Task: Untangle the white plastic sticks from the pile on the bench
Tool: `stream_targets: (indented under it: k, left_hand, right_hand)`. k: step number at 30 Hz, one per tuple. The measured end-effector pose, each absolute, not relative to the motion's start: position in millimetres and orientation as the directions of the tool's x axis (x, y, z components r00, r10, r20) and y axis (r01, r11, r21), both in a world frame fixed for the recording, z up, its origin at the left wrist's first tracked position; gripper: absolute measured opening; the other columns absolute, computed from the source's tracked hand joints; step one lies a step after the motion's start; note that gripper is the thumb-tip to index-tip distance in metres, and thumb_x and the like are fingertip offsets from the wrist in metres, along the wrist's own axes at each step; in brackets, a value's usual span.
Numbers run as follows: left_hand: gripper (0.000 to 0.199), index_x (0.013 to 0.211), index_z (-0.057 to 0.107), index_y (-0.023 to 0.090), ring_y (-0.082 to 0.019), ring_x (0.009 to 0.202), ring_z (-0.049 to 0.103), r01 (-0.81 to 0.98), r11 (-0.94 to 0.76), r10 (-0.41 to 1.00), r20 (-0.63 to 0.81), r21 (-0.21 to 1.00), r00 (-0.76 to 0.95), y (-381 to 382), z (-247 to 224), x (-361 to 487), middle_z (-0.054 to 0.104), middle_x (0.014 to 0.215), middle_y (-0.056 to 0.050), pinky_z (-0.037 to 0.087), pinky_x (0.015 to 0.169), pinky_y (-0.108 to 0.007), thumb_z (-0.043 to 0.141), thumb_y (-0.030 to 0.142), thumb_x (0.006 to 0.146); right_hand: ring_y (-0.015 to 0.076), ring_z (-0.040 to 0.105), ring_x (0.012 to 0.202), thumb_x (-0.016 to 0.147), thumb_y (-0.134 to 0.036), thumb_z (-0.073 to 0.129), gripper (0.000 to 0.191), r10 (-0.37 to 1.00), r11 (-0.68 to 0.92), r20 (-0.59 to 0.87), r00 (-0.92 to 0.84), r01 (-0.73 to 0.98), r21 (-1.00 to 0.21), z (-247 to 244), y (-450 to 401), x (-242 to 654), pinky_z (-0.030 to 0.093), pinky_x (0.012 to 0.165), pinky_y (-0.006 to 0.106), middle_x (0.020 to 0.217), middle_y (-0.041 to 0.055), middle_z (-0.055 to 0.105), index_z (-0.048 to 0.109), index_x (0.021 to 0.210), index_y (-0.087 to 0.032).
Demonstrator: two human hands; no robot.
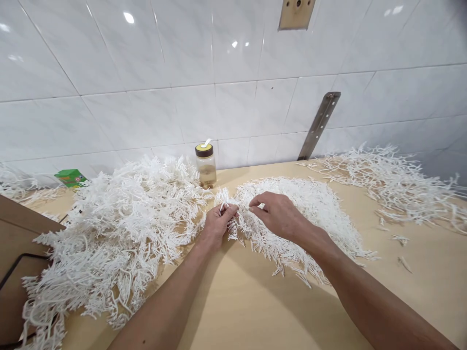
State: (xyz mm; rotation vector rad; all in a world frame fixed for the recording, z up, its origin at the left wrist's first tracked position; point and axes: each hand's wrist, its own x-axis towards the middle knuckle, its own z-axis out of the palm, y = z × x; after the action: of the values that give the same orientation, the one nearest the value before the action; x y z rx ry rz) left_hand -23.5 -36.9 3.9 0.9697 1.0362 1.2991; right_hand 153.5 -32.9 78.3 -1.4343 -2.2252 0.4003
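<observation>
My left hand (220,221) is closed, thumb against fingers, round a white branched sprig (226,197) whose thin tips stick out above and below the fingers. To the right of it, my right hand (279,214) is curled, with thumb and forefinger brought together near the sprig. Whether anything is between those fingertips is too small to tell. Beneath and behind the right hand spreads a flat heap of short white sprigs (314,199). A larger, looser pile of white branched strands (134,218) lies left of my left hand.
A clear jar (207,172) with a dark-rimmed yellow lid stands behind my hands, part full of yellowish liquid. Longer bare white strands (394,180) lie far right. A green box (71,177) sits behind the left pile. A metal strip (319,126) leans on the tiled wall (237,107).
</observation>
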Motion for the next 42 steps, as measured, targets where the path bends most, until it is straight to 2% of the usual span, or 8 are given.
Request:
stream_targets:
  k: [6,12,18,28,32,34,38,42]
  left_hand:
    - [0.035,0.068,0.063,0.015,-0.009,0.054,0.048,-0.286,0.023,1.0,-0.022,0.958,0.005,-39,9,-21,0.055,0.059,0.002,0.039,0.054,-0.022,0.079,0.047,0.067]
    - [0.036,0.069,0.064,0.015,-0.009,0.052,0.047,-0.209,0.016,1.0,-0.016,0.978,0.0,-40,8,-19,0.056,0.06,0.002,0.036,0.051,-0.022,0.077,0.048,0.068]
    - [0.037,0.065,0.059,0.016,-0.009,0.052,0.042,-0.143,0.002,0.999,-0.008,0.99,-0.042,-45,14,-16,0.051,0.057,0.003,0.033,0.051,-0.022,0.076,0.048,0.069]
    - [0.036,0.062,0.057,0.017,-0.01,0.053,0.038,0.046,-0.096,0.987,0.102,0.994,-0.126,-44,6,-14,0.046,0.055,0.004,0.03,0.052,-0.023,0.071,0.049,0.072]
    - [0.033,0.063,0.054,0.019,-0.01,0.053,0.039,0.186,-0.199,0.954,0.234,0.962,-0.187,-46,3,-12,0.044,0.053,0.005,0.032,0.053,-0.023,0.066,0.045,0.078]
    - [0.033,0.064,0.055,0.018,-0.01,0.053,0.039,0.171,-0.201,0.957,0.231,0.964,-0.175,-47,4,-12,0.044,0.054,0.005,0.032,0.053,-0.022,0.066,0.046,0.079]
    - [0.038,0.065,0.06,0.017,-0.009,0.048,0.041,0.005,-0.074,0.993,0.074,0.997,-0.097,-47,9,-12,0.048,0.053,0.004,0.033,0.048,-0.022,0.068,0.053,0.076]
    - [0.041,0.064,0.062,0.016,-0.009,0.044,0.044,-0.107,-0.012,0.998,0.006,0.994,-0.06,-47,14,-11,0.053,0.053,0.002,0.036,0.044,-0.022,0.07,0.055,0.073]
  right_hand:
    - [0.016,0.063,0.073,0.087,-0.029,0.058,0.015,0.894,0.434,0.171,-0.414,0.707,-0.558,68,-37,142,0.042,0.066,0.027,0.085,0.0023,0.071,0.07,0.083,-0.021]
    - [0.014,0.059,0.068,0.085,-0.017,0.054,0.016,0.897,0.44,0.219,-0.384,0.726,-0.529,62,-34,139,0.039,0.064,0.026,0.075,0.0005,0.07,0.067,0.076,-0.02]
    - [0.0143,0.058,0.067,0.085,-0.017,0.052,0.018,0.9,0.436,0.229,-0.372,0.75,-0.497,57,-32,139,0.038,0.064,0.026,0.076,0.0024,0.069,0.066,0.074,-0.019]
    - [0.0152,0.057,0.068,0.088,-0.019,0.048,0.021,0.914,0.406,0.197,-0.356,0.777,-0.481,57,-35,135,0.036,0.063,0.026,0.074,0.0032,0.068,0.066,0.076,-0.019]
    - [0.0139,0.053,0.061,0.083,-0.015,0.051,0.014,0.958,0.284,0.156,-0.239,0.845,-0.452,52,-30,137,0.033,0.058,0.025,0.07,0.0037,0.064,0.06,0.072,-0.017]
    - [0.0135,0.053,0.061,0.08,-0.013,0.052,0.011,0.971,0.233,0.162,-0.177,0.852,-0.469,53,-27,141,0.033,0.058,0.025,0.07,0.0034,0.064,0.059,0.072,-0.017]
    - [0.0139,0.056,0.062,0.082,-0.018,0.051,0.011,0.965,0.253,0.206,-0.162,0.781,-0.571,61,-24,147,0.036,0.058,0.025,0.071,0.0009,0.065,0.059,0.074,-0.019]
    - [0.0145,0.058,0.063,0.082,-0.022,0.053,0.007,0.966,0.235,0.23,-0.121,0.781,-0.578,65,-23,151,0.038,0.058,0.025,0.075,0.0013,0.066,0.059,0.079,-0.019]
